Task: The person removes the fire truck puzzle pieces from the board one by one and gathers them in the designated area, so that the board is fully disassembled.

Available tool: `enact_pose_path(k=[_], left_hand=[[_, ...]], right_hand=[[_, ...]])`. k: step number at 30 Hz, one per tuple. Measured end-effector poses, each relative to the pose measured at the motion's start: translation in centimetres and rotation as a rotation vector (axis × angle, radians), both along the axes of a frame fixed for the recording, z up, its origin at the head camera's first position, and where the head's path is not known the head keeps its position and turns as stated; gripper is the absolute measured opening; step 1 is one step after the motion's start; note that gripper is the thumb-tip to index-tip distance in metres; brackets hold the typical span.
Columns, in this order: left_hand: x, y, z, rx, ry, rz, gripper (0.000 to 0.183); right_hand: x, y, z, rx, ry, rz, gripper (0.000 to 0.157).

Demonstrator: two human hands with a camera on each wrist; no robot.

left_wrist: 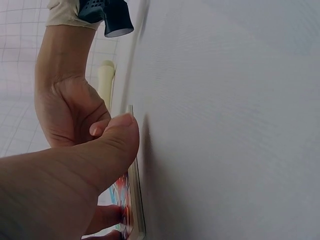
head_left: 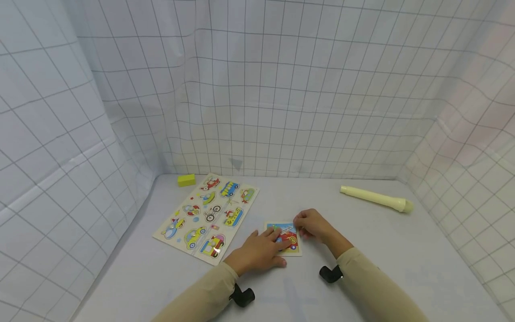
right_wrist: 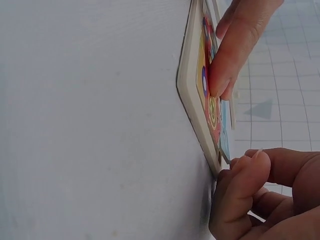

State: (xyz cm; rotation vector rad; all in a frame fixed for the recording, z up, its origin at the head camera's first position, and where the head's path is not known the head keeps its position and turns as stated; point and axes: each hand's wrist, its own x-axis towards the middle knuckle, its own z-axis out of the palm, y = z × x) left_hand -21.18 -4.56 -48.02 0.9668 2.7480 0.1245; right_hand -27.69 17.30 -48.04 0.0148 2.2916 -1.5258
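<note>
A small square jigsaw puzzle (head_left: 293,253) with a red vehicle on a blue background lies on the table. My left hand (head_left: 259,251) rests flat on its left part, straight fingers pressing on the picture. The thumb lies beside the near edge. At the puzzle's upper right corner, my right hand (head_left: 315,224) pinches the corner of a blue puzzle piece (right_wrist: 225,132) between curled fingers and thumb. That piece tilts up out of the pale wooden frame (right_wrist: 192,105) in the right wrist view. The left fingers partly hide the picture.
Left of the hands lies a large wooden peg puzzle board (head_left: 189,226) with vehicle shapes. A yellow block (head_left: 186,180) sits behind its far left side. At the back right is a cream-coloured stick (head_left: 372,197) with a rounded end. Grid-patterned curtains (head_left: 281,112) enclose the table.
</note>
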Motion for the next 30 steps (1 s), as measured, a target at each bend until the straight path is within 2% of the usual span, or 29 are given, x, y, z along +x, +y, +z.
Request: enact_pose_path(k=[8,12,15,19,21,25,30], left_hand=[[0.1,0.0,0.0,-0.001,0.001,0.001,0.062],[0.2,0.0,0.1,-0.002,0.008,0.000,0.062],[0.2,-0.1,0.1,-0.004,0.013,-0.003,0.062],[0.2,-0.1,0.2,-0.002,0.016,-0.008,0.062],[0.2,0.0,0.3,-0.001,0.018,-0.011,0.061],[0.2,0.0,0.4,0.003,0.019,-0.013,0.061],[0.2,0.0,0.3,0.006,0.010,-0.006,0.061]], right_hand=[[0.3,-0.2,0.1,0.025,0.040,0.004,0.015],[0.3,-0.3,0.0,0.071,0.071,-0.009,0.015],[0.6,-0.4,0.1,0.167,0.122,0.006,0.019],[1.4,-0.5,0.0,0.334,0.229,0.071,0.029],[1.7,-0.5,0.0,0.381,0.267,0.099,0.033],[1.8,-0.4,0.0,0.368,0.269,0.106,0.033],[1.5,-0.4,0.2,0.263,0.212,0.061,0.026]])
